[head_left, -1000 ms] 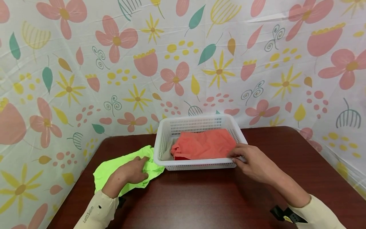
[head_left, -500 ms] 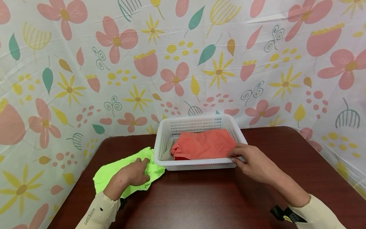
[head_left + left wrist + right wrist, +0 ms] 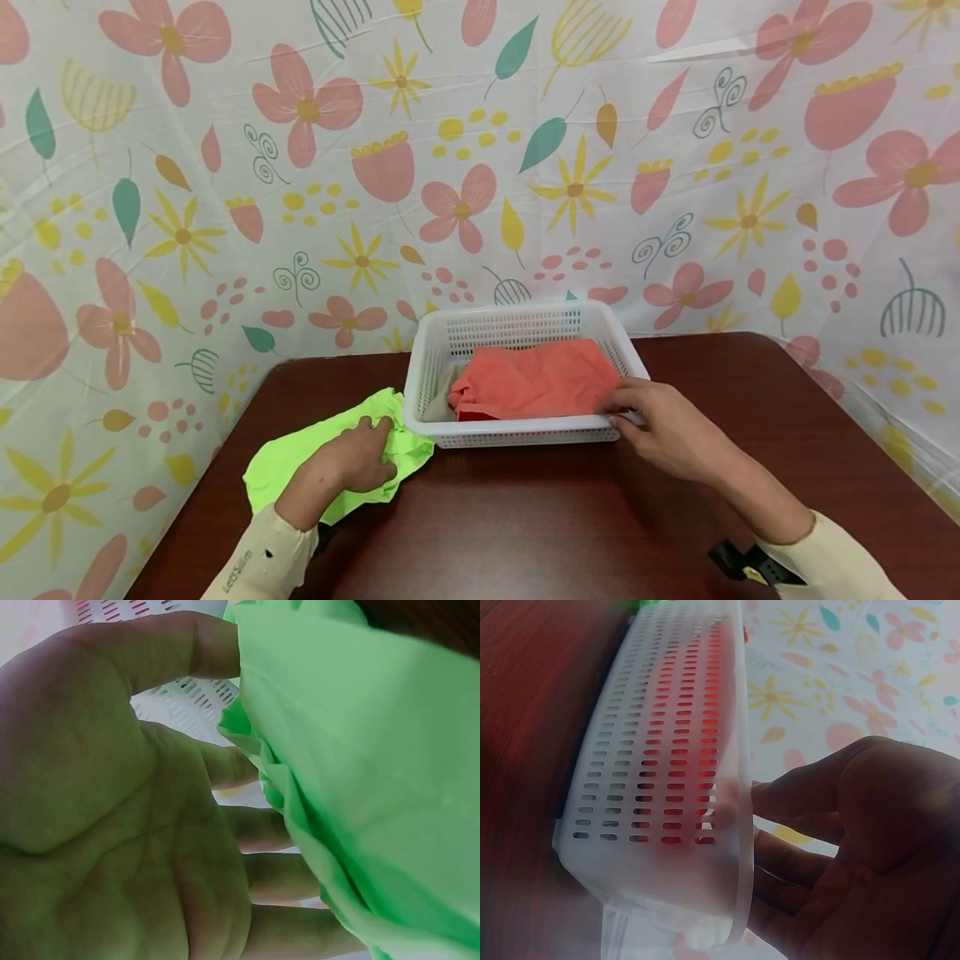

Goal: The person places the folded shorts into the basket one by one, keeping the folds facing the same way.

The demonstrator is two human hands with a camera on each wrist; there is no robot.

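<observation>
A bright green cloth (image 3: 300,450) lies crumpled on the table, left of the white plastic basket (image 3: 510,426). My left hand (image 3: 352,458) rests on it, fingers extended; in the left wrist view, folds of the cloth (image 3: 375,765) hide the fingertips. With my right hand (image 3: 660,425) I hold the basket's front right corner, fingers over the rim and thumb in front. The right wrist view has that hand (image 3: 840,840) at the rim of the slotted wall (image 3: 667,735). Inside the basket lies a folded coral cloth (image 3: 540,379).
Some dark red fabric (image 3: 474,415) shows under the coral cloth, and pale fabric (image 3: 438,404) at the basket's left end. The dark brown table (image 3: 510,533) meets a flower-print curtain (image 3: 480,167) behind and at the sides.
My left hand has shifted very slightly right and down on the green cloth, whose right edge has crept a little along. The right hand and the basket have stayed in place.
</observation>
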